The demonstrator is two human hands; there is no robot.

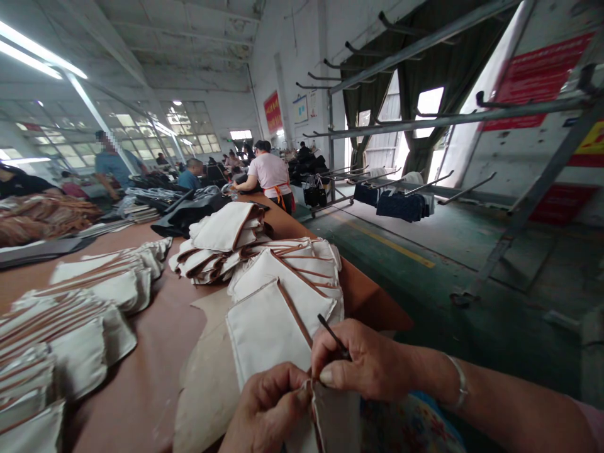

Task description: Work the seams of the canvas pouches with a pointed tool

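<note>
My left hand (pixel 271 406) pinches the top edge of a white fabric piece (pixel 337 418) with a brown edging strip, low in the head view. Close beside it, my right hand (pixel 365 362) is closed, its thumb and fingertips on the same edge. A slim dark tool (pixel 330 331) sticks out of the right hand, pointing up and left; its kind does not show. Just beyond my hands, a white panel with brown trim (pixel 264 327) lies on the table, overlapping a stack of similar pieces (pixel 226 229).
Rows of white panels (pixel 78 352) cover the left of the brown table (pixel 160 358). Cardboard (pixel 207 371) lies under the near panels. On the right stands a metal rack (pixel 500 258) with prongs and dark hanging pieces (pixel 401 206). A person (pixel 270 173) works at the table's far end.
</note>
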